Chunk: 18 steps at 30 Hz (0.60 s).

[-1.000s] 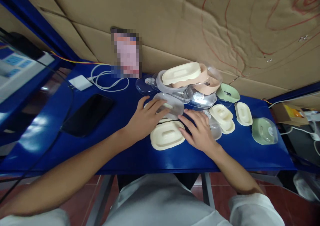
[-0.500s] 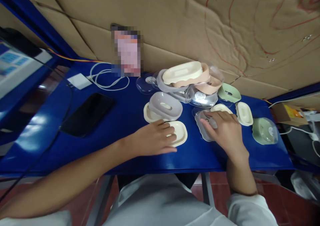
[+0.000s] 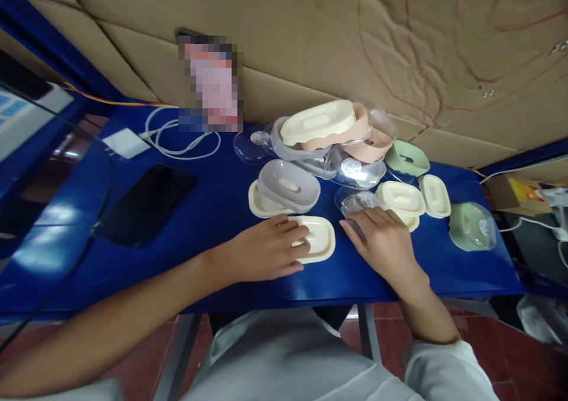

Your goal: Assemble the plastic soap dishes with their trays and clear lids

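My left hand (image 3: 266, 250) lies on the left end of a cream oval tray (image 3: 319, 238) near the front edge of the blue table (image 3: 213, 212), its fingers curled over the tray's top. My right hand (image 3: 384, 244) sits just right of that tray. Its fingers close over a clear plastic lid (image 3: 360, 202), most of which is hidden under the hand. A grey oval dish (image 3: 288, 185) rests tilted on another cream tray (image 3: 256, 203) just behind my left hand.
A pile of cream, pink and grey dishes (image 3: 323, 132) with clear lids (image 3: 355, 170) stands at the back, against the cardboard wall. To the right are a green dish (image 3: 406, 158), cream trays (image 3: 402, 197) and a lidded green dish (image 3: 470, 226). A black phone (image 3: 144, 203), a white charger (image 3: 126, 142) and its cable lie on the left.
My left hand left the grey dish and came down onto the front cream tray. My right hand reached right, took the clear lid and has drawn it back toward the tray.
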### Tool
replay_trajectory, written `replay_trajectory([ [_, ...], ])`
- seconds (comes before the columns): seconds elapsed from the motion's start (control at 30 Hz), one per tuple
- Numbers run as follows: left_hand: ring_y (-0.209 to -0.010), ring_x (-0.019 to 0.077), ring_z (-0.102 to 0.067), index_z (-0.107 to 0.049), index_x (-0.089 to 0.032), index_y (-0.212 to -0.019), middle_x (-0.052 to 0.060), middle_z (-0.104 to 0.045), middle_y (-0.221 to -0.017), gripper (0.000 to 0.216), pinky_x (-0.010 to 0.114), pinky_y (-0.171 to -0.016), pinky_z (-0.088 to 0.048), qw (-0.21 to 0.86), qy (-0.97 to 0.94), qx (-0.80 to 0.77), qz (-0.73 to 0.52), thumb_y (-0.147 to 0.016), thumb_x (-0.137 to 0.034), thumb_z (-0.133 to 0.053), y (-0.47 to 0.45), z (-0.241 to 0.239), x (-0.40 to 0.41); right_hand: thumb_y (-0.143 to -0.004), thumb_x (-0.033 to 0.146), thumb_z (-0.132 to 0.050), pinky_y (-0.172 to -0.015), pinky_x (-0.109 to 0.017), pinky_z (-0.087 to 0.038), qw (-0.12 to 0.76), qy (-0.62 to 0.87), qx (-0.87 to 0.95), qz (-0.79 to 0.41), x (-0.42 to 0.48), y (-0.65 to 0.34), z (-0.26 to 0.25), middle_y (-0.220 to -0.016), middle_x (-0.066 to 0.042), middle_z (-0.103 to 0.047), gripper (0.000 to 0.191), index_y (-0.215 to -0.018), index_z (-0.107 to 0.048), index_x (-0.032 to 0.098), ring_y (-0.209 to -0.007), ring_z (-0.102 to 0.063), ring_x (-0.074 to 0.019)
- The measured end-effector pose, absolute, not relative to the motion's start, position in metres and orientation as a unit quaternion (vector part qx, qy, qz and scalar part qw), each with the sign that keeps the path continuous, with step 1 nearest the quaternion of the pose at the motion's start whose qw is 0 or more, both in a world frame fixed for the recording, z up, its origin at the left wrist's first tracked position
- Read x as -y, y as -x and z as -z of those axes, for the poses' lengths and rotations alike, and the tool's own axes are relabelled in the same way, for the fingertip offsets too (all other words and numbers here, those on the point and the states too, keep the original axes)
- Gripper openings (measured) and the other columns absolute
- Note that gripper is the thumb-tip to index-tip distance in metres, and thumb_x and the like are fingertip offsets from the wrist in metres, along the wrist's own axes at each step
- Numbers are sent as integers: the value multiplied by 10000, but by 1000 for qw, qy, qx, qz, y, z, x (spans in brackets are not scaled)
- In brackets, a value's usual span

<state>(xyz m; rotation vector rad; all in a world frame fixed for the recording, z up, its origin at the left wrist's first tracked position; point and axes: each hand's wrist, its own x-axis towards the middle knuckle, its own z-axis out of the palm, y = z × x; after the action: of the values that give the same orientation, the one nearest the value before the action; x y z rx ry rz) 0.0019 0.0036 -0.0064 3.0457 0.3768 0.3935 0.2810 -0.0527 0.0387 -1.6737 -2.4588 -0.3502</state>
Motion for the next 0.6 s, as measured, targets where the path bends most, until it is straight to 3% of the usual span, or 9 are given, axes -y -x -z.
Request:
replay_trajectory([
  [0.1,-997,246,-668,-689,-214,-1072,55,-711,-1125,252,424,-995,-460,28,-984,-122,-127,-979,-436,-766,-2,7,-4,-1089,498,-580,-647,-352,-358,23,613,770,175,64,-281,-37,-760,-79,-750,413,-887,-733,173,-662,-667,-204],
  [0.17,-1019,250,-670,-692,-215,-1080,60,-711,-1149,251,420,-991,-465,29,-984,-120,-126,-982,-436,-762,-2,9,-4,-1057,541,-629,-610,-346,-330,-11,631,752,190,69,-283,-35,-767,-86,-760,401,-959,-736,167,-635,-670,-207],
  [0.33,-1003,240,-670,-686,-213,-1091,67,-707,-1163,253,412,-998,-467,35,-983,-123,-129,-994,-439,-745,-2,11,-5,-965,352,-785,-626,-341,-399,-79,625,757,173,69,-288,-27,-860,-118,-788,262,-1116,-688,161,-711,-727,-253],
  [0.43,-983,243,-674,-678,-214,-1071,60,-699,-1141,255,416,-986,-473,43,-982,-124,-133,-977,-433,-766,-2,12,-5,-997,303,-721,-654,-345,-451,-64,611,774,154,65,-298,-31,-836,-100,-785,249,-1199,-668,167,-725,-741,-261],
  [0.6,-993,246,-679,-674,-204,-1067,73,-692,-1147,252,421,-997,-485,42,-983,-121,-135,-981,-424,-761,-2,12,-5,-1098,391,-521,-694,-356,-500,12,606,793,54,64,-318,-54,-959,-67,-801,303,-1328,-617,219,-807,-756,-270],
])
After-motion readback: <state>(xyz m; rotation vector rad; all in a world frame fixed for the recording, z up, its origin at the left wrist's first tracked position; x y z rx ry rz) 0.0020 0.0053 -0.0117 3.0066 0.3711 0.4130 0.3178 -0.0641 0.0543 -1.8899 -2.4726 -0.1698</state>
